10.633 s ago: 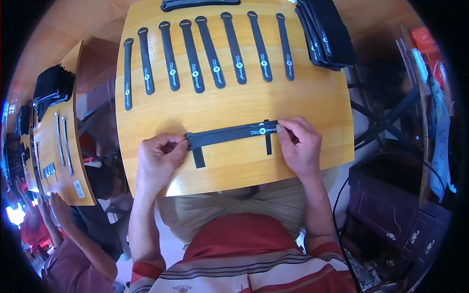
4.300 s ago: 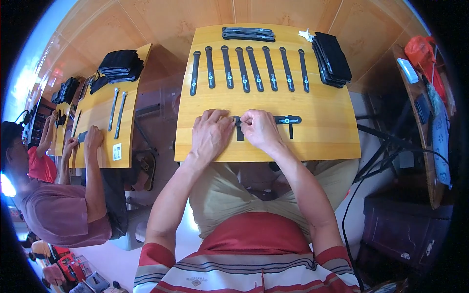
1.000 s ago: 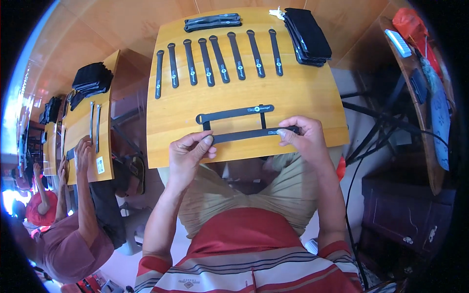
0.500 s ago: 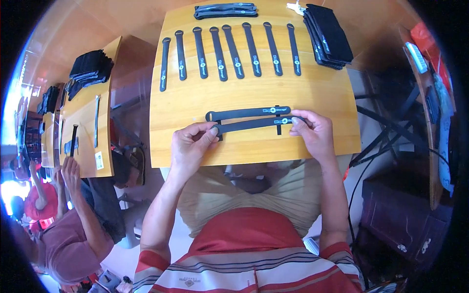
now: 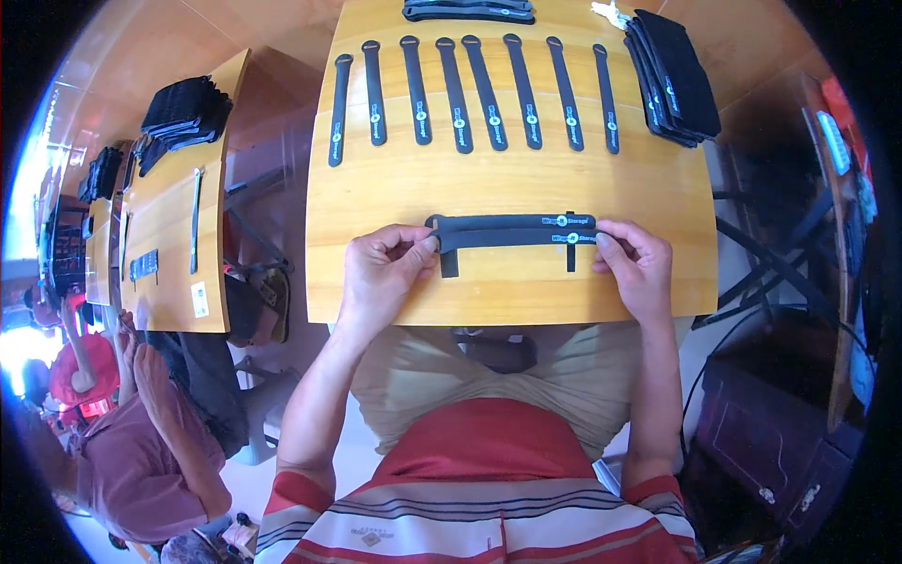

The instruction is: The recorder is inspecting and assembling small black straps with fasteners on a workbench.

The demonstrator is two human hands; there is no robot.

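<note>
My left hand [image 5: 387, 277] pinches the left end of a black fabric strap [image 5: 507, 240] between thumb and fingers. At its other end my right hand [image 5: 641, 273] grips the tip the same way. The strap is stretched level just in front of a second black strap [image 5: 503, 223], their long edges close together or slightly overlapping. That second strap has a loop end at the left and a white printed mark at the right. Two short black strips lie crosswise beneath them, one on the left [image 5: 450, 265] and one on the right [image 5: 570, 258].
Several black straps [image 5: 456, 103] lie in a row across the wooden table [image 5: 526, 296]. Behind them sits a bundle of straps [image 5: 468, 11]; a black stack [image 5: 672, 80] stands at the far right. Left, a co-worker [image 5: 150, 451] sits by another table [image 5: 169, 235] holding more straps.
The held strap has moved away from me, up against the strap behind it, closing the gap. The whole view has shifted a little. The co-worker's hands have lowered.
</note>
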